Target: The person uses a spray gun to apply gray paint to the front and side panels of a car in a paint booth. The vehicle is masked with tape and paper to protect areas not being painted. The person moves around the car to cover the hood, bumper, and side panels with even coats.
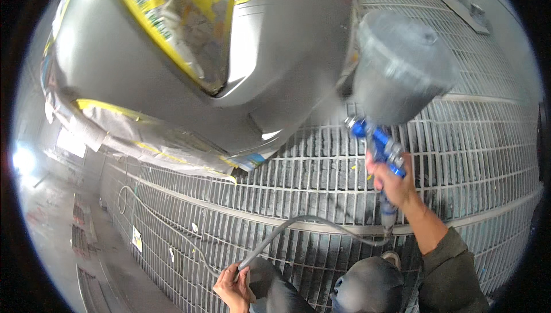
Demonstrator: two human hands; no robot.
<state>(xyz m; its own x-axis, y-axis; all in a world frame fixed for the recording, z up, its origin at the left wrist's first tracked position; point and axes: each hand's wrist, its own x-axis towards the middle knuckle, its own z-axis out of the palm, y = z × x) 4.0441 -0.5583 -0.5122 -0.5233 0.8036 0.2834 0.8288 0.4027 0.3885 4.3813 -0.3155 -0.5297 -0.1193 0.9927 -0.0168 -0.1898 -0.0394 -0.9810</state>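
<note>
My right hand (396, 178) grips a blue and silver spray gun (379, 141) topped by a translucent grey paint cup (404, 72). The nozzle faces left toward a silver-painted vehicle body panel (287, 83), with a faint haze between them. Yellow tape (106, 106) and paper masking (172, 20) cover parts of the panel's openings and lower edge. My left hand (232, 284) is closed on a grey hose (270, 232), which loops right to the bottom of the gun's handle.
A metal grating floor (470, 158) runs under the panel and me, with paper scraps and a thin hose (166, 218) on it. My bent legs (367, 284) show at the bottom. At the left are a bright lamp (23, 161) and long rails; a flat board (459, 12) lies at the upper right.
</note>
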